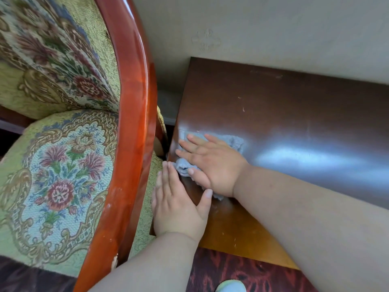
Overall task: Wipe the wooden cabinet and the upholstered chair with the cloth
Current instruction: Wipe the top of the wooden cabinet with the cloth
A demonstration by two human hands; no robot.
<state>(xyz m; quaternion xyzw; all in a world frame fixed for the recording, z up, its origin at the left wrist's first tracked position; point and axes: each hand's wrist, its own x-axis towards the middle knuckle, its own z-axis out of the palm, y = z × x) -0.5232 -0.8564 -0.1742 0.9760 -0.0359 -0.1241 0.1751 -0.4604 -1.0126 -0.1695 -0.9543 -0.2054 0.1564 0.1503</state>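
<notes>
Cloth [231, 142], pale blue-grey and crumpled, lies on the left end of the wooden cabinet [284, 127], close to the corner nearest the chair. The right hand [212, 163] lies flat on top of it, fingers straight and spread, pointing toward the chair and pressing the cloth down against the dark polished top; bits of the cloth show beyond the fingertips, past the knuckles and under the heel of the palm. The left hand [179, 203] holds nothing. Its fingers are straight and rest along the cabinet's left edge, in the narrow gap between cabinet and chair, while the thumb reaches over onto the cabinet top and ends just beside the cloth.

The cabinet stands against a beige wall [263, 28] and carries a bright streak of reflected light across its surface, with a few small pale flecks and scratches. Its near front part looks lighter, an orange-brown.

The upholstered chair [63, 165] stands just left of the cabinet. Its glossy red-brown curved wooden frame [132, 114] runs from top to bottom of the view, with green floral tapestry on the seat and backrest. Below the cabinet lies a dark red patterned carpet [242, 270], and a light-coloured rounded shape, hard to identify, shows at the bottom edge.
</notes>
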